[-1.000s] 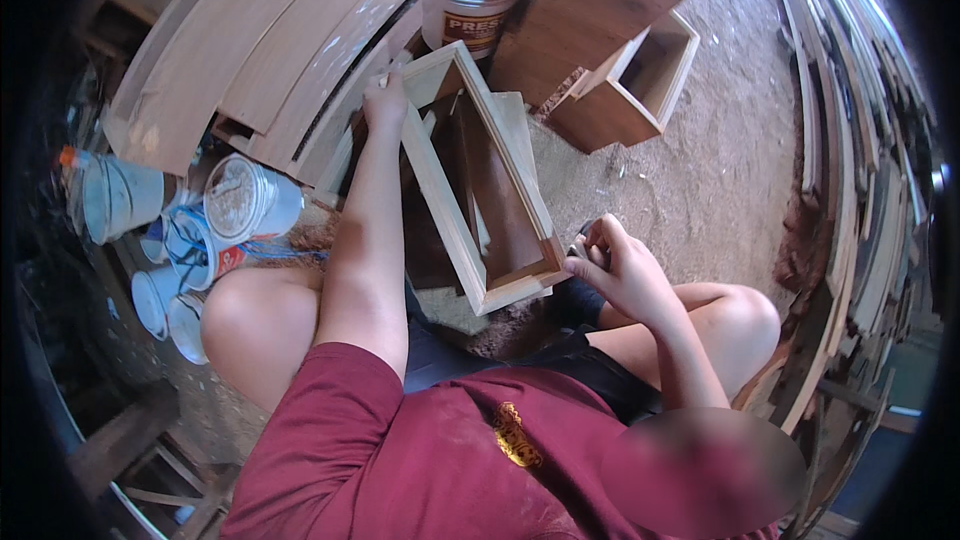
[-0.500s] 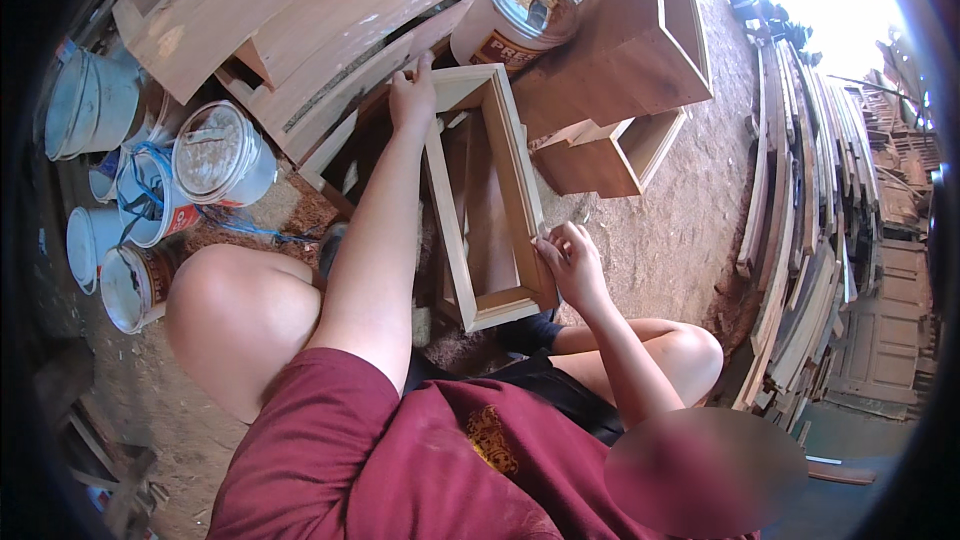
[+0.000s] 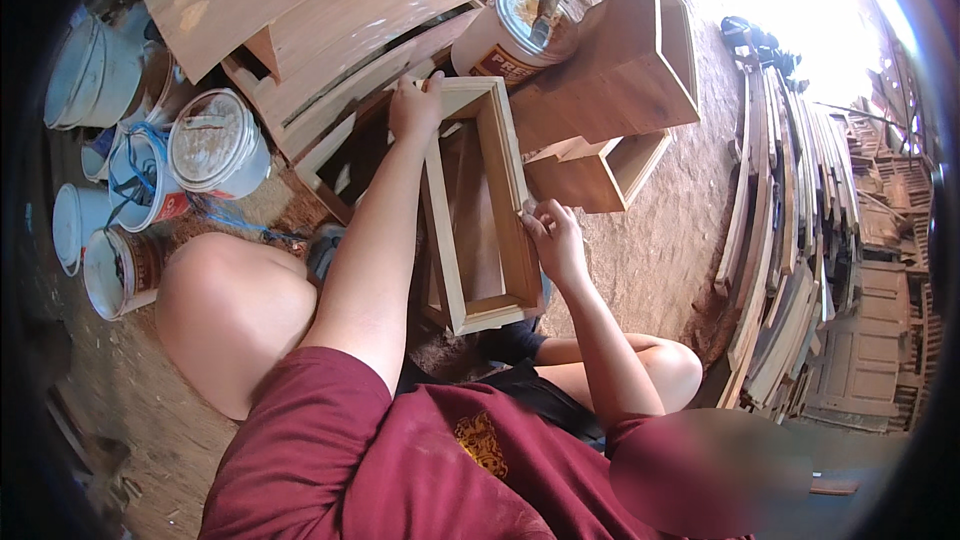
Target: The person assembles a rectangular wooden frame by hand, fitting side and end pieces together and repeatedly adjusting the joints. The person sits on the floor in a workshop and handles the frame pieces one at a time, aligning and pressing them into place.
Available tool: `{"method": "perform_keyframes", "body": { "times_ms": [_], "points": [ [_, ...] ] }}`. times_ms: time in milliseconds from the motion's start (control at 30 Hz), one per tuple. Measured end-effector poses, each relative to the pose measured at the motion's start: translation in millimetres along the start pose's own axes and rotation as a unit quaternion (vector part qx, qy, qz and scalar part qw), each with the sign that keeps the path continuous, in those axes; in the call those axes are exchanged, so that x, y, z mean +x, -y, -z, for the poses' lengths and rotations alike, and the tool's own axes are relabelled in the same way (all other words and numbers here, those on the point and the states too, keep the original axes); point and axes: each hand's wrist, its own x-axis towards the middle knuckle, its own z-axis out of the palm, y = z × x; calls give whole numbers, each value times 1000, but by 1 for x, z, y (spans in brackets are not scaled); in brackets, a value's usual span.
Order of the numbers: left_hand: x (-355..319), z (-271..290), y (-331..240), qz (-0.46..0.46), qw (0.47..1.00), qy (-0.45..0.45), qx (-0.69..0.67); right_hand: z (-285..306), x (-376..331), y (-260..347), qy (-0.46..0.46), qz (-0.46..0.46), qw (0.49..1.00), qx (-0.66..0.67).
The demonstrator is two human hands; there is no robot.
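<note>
A bare wooden box frame (image 3: 447, 240), open in the middle, is tilted between my knees. My left hand (image 3: 413, 110) is closed round its far left corner, the thumb pointing away from me. At the frame's right-hand rail my right hand (image 3: 556, 240) is in a pinch, thumb and fingertips pressed together against the edge. Whether a small thing sits between those fingertips is hidden. Through the opening, inner wooden panels (image 3: 470, 210) show.
Two open wooden boxes (image 3: 630, 65) (image 3: 600, 175) stand beyond my right hand. A lidded white bucket (image 3: 490, 40) with a brush on top is behind the frame. Several buckets (image 3: 215, 145) stand left, below a large wooden piece (image 3: 330, 15). Stacked planks (image 3: 765, 240) line the right.
My right hand has slid away from me along the frame's right rail. My left hand keeps its hold on the corner. The whole view has shifted slightly.
</note>
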Motion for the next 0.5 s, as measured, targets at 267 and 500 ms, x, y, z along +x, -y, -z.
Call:
{"method": "perform_keyframes", "body": {
  "times_ms": [267,500],
  "points": [
    [0,-2,2,-5,1000,-2,-25,-22,81,10,-33,58,998,14],
    [-4,6,-13,68,993,4,-98,-48,190,28,-56,62,995,49]
  ]
}}
